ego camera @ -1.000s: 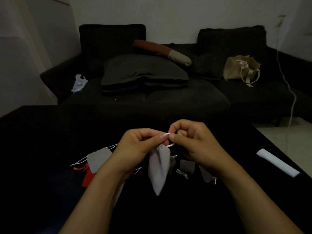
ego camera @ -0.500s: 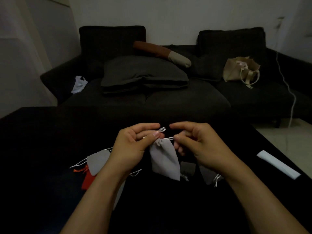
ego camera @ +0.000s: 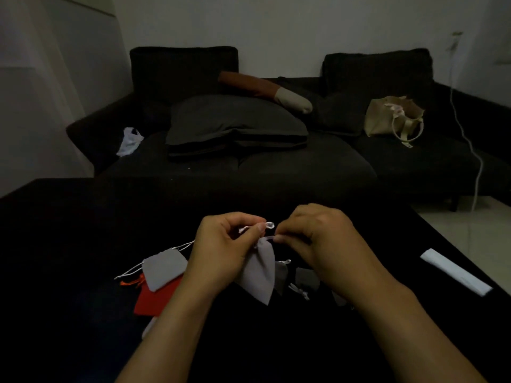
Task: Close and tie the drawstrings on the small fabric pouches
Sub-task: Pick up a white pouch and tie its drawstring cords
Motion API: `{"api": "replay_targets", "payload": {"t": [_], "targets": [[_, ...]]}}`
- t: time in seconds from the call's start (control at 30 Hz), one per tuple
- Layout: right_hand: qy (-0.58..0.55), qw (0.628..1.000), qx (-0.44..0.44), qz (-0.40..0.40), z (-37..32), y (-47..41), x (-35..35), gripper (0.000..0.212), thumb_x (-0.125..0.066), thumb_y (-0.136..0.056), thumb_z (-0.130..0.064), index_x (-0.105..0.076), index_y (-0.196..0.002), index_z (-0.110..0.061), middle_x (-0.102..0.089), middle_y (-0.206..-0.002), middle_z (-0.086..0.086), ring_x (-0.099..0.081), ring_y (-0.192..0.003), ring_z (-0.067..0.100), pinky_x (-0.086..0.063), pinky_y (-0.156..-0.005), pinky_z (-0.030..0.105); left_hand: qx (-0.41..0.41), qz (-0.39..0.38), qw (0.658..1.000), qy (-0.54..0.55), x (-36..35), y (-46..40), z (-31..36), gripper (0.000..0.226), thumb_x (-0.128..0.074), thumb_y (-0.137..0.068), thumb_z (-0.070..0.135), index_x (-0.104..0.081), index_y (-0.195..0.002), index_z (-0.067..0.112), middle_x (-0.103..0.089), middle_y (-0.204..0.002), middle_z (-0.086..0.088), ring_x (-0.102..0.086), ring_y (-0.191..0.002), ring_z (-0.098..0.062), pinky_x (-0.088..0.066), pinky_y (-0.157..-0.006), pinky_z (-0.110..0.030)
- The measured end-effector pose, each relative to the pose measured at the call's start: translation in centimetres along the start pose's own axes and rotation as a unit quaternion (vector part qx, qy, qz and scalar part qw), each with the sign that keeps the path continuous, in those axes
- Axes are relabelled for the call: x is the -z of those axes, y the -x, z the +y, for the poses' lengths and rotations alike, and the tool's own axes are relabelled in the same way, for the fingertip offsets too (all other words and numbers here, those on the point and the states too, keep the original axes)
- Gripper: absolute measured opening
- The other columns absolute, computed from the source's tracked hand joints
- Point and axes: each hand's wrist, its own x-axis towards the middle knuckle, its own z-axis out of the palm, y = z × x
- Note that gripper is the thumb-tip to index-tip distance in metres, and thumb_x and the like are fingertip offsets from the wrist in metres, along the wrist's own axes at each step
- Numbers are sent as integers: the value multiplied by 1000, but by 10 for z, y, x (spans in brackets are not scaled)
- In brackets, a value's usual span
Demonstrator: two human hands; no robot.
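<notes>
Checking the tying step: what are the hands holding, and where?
Both hold the grey pouch by its top: left hand pinches the gathered neck, right hand pinches the white drawstring.

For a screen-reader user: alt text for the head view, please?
Two hands, left and right, pinch the white drawstring of a grey pouch above a dark table. More pouches lie below; a sofa stands behind.
</notes>
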Motion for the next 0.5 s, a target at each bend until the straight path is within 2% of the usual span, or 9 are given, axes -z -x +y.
{"api": "replay_targets", "payload": {"t": [0.07, 0.2, 0.3, 0.37, 0.5], "targets": [[23, 999, 36, 22, -2, 0, -5, 14, -68, -81, -29, -77, -89, -21, -68, -81, -3, -62, -74, 17, -53, -65, 38, 6, -16, 1000, -10, 1, 0, -1, 21, -74, -84, 7, -77, -82, 28, -77, -81, 7, -73, -82, -8, -56, -76, -26], [5, 998, 47, 33, -2, -2, -10, 10, -72, -78, -25, -77, -85, -21, -66, -77, -5, -57, -73, 14, -47, -62, 30, 16, -147, 989, -5, 4, 4, 3, 25, -68, -85, -1, -76, -86, 22, -76, -81, 0, -72, -81, -11, -54, -74, -24], [-106, 994, -28, 27, 7, -3, -8, 8, -77, -80, -19, -79, -88, -21, -69, -81, -8, -61, -77, 7, -52, -70, 29, 28, -180, 983, 31, 5, 6, 6, 37, -69, -84, -1, -67, -111, 23, -77, -83, -3, -73, -85, -13, -55, -81, -25], [-218, 969, -115, 11, 11, -1, -5, 9, -77, -81, -15, -80, -88, -20, -71, -82, -7, -67, -80, 5, -56, -76, 26, 38, -176, 981, 79, 4, 6, 9, 47, -71, -82, 3, -60, -122, 24, -77, -84, -4, -73, -87, -13, -54, -81, -23], [-366, 909, -199, 6, 10, 1, -1, 10, -73, -82, -8, -78, -89, -12, -76, -85, 0, -72, -84, 10, -58, -82, 27, 45, -142, 978, 148, 3, 7, 15, 42, -70, -74, 17, -64, -115, 21, -77, -90, -6, -74, -88, -15, -55, -78, -22]]}}
